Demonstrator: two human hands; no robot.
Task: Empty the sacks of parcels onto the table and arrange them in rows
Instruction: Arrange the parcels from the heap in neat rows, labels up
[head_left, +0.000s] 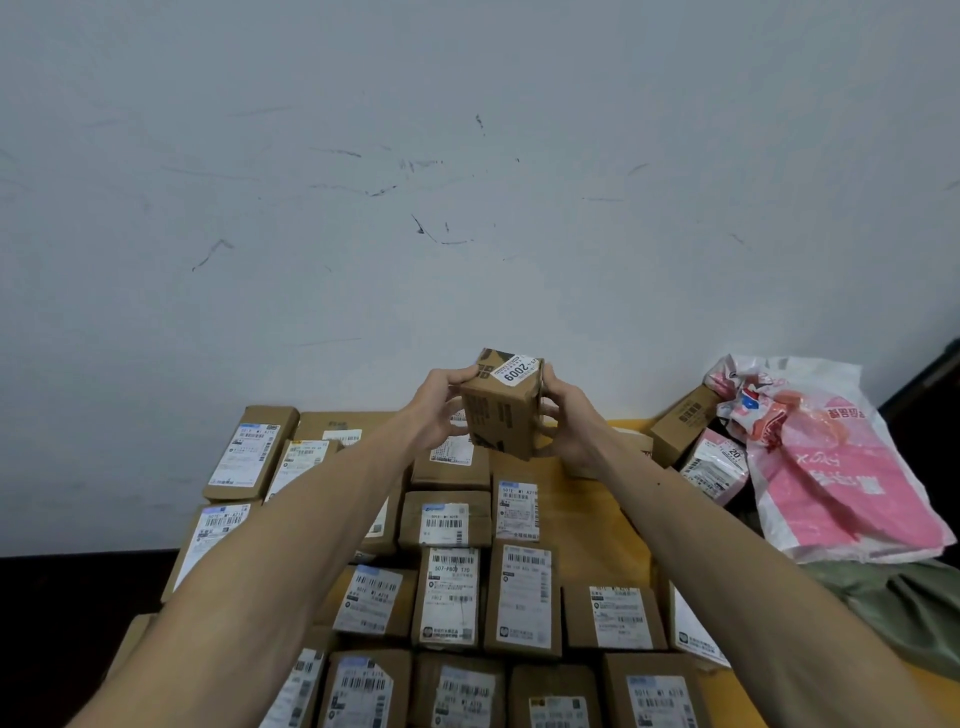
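I hold a small brown cardboard parcel (501, 410) with a white label reading 2009 up in the air above the far part of the table. My left hand (441, 410) grips its left side and my right hand (569, 426) grips its right side. Below my arms, several brown labelled parcels (452, 595) lie flat in rows on the yellow table (587, 525). A bare patch of table shows right of the middle rows.
A pink and white plastic bag (826, 467) lies crumpled at the right rear, with a brown box (683, 428) and a pink wrapped parcel (719, 465) beside it. Olive-green sack fabric (893, 603) hangs at the table's right edge. A scuffed white wall (467, 182) stands directly behind.
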